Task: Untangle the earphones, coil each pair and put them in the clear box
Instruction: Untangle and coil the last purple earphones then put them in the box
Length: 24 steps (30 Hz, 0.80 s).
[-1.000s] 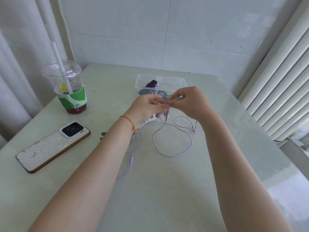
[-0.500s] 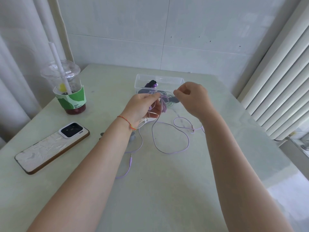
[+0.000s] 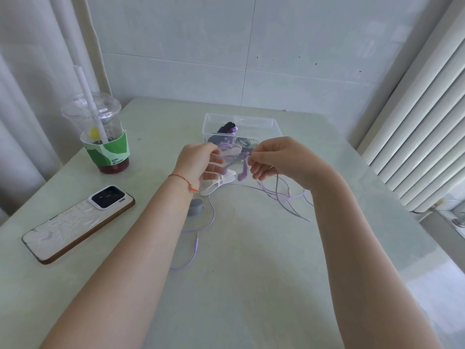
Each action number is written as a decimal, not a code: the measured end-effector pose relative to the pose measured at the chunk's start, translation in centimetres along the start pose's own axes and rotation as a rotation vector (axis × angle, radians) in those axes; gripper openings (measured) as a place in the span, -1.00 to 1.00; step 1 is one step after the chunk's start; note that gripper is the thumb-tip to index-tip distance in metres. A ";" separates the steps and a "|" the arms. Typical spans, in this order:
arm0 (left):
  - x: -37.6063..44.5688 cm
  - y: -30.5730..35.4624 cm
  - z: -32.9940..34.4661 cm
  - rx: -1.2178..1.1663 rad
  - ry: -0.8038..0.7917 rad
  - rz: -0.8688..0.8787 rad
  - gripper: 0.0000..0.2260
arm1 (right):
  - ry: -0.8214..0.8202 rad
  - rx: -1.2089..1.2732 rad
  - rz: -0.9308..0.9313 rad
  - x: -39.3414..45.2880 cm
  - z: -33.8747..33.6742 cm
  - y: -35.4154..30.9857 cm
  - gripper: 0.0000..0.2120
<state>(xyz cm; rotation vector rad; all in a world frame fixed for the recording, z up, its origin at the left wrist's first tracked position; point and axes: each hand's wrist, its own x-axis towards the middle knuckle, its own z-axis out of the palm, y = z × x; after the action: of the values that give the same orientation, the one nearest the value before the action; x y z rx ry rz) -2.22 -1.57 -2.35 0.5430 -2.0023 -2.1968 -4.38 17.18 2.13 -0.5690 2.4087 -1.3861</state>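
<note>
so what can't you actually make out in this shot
Head view only:
- How the purple earphone cable runs between the left hand and right hand: blurred, and fingers cover it.
- What fills the clear box: the hands hide its front, and the dark items inside are too small to name.
- The grey object: the left wrist partly covers it.
- The cup label's print: too small to read.

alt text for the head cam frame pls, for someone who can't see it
Two bare hands, left hand and right hand, hold a tangled lilac earphone cable above a pale green table, just in front of a clear plastic box already holding dark earphones. Slack cable trails onto the table; an iced drink cup and a white-backed phone sit left.
</note>
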 end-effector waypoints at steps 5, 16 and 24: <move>-1.1 0.5 0.8 0.144 -0.335 0.171 -0.84 | 0.084 0.033 0.070 0.2 0.5 -0.3 -0.81; -1.6 0.4 0.9 0.041 -0.244 0.176 -0.81 | 0.101 -0.058 0.051 0.1 -0.6 0.4 -0.84; -1.2 0.5 0.3 0.059 -0.006 0.011 -0.92 | 0.334 0.148 0.112 0.1 -1.7 0.1 -0.85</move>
<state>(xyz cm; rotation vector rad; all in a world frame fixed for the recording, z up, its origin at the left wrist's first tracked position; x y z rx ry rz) -1.24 -0.99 -1.62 0.5316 -2.0735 -2.1417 -5.23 18.51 2.87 -0.1725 2.5098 -1.7060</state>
